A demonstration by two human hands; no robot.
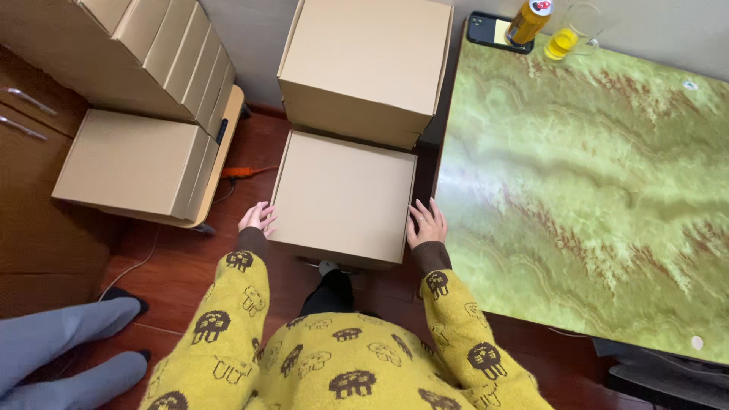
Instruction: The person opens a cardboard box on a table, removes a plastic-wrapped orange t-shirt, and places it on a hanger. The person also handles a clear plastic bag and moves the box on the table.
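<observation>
Yellow knitted sleeves with brown figures nearest the lens, reaching down and away. Plain brown closed cardboard box [342, 196] gripped between both hands, low over dark red wooden floor [175, 266], just left of green marbled tabletop [592, 182]. Left hand [257, 219] pressed flat against box's left near edge, fingers spread. Right hand [426, 224] flat against right near edge, fingers extended upward along the side. Clamped by palm pressure only; no fingers seen under the base.

Beyond, a taller cardboard box stack [364, 64] against the far wall. Far left, more cardboard boxes [133, 163] piled on a low stand. Orange cable [247, 171] on floor between. Far edge of table: dark phone [488, 30], orange can [528, 20], glass of yellow drink [566, 38]. Near left, grey trouser legs [53, 349] of another person.

Risk, judged: side squeeze alone may slip, dropping box. Right corner close to table edge; could snag. Cable a possible trip hazard.
</observation>
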